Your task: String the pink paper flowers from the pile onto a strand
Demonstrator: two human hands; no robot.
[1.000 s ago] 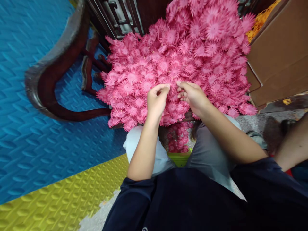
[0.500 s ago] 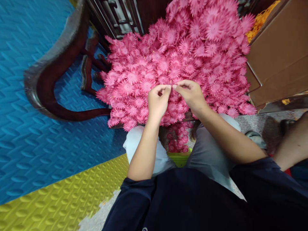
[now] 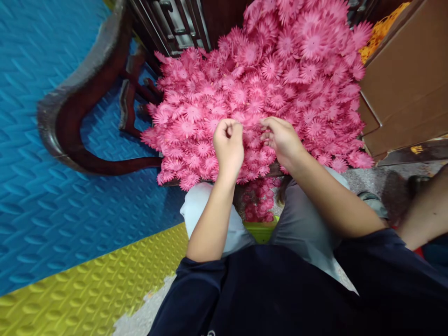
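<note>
A big heap of pink paper flowers (image 3: 266, 79) covers the seat of a dark wooden chair in front of me. My left hand (image 3: 228, 147) hovers over the heap's near edge with its fingers curled into a loose fist; what is inside, if anything, is hidden. My right hand (image 3: 282, 140) is just to its right, fingers bent and pinched down among the pink flowers. A small gap separates the two hands. My knees in grey trousers (image 3: 304, 219) sit below them.
The chair's curved dark armrest (image 3: 66, 121) stands at the left on a blue foam mat (image 3: 52, 205); a yellow mat (image 3: 91, 289) lies nearer. A brown cardboard box (image 3: 406, 79) is at the right. More pink flowers lie in a green container (image 3: 261, 212) between my knees. Another person's arm (image 3: 425, 212) shows at right.
My fingertips met in a pinch half a second ago; now the hands have parted, the left curling shut and the right dropping into the flowers.
</note>
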